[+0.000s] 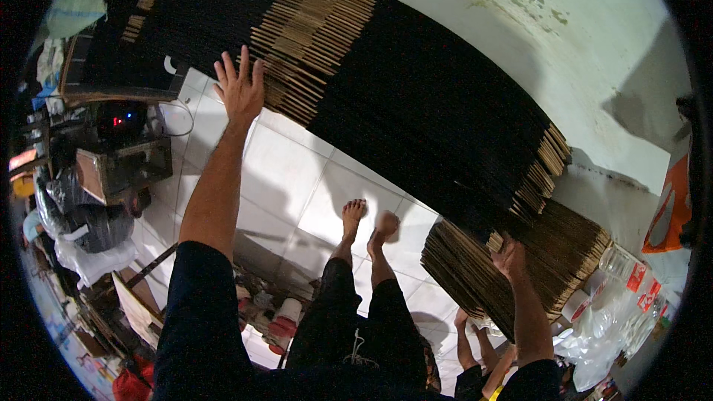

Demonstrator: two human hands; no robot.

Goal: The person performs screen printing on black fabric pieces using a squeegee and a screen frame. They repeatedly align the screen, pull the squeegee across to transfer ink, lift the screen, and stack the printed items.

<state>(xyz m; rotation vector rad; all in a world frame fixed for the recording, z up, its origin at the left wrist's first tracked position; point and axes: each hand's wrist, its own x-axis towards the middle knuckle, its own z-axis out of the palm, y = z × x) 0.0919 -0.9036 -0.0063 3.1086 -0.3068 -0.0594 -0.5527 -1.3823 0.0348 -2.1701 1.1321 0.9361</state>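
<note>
Two hands are gripping a long stack of flattened black cardboard sheets (pixel 416 96) spanning the frame's upper middle: left hand (pixel 239 89) pressing flat with fingers spread, right hand (pixel 509 256) clasping the lower-right end above the tiled floor (pixel 297 178).

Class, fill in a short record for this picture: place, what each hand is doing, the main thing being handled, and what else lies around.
Place: white tiled floor beside a pale wall
Main thing: long stack of flat black cardboard sheets
Left hand: fingers spread, pressed flat against the stack's edge
Right hand: grips the stack's lower end
Nearby: second brown cardboard pile, plastic bags
Feet: bare
</note>
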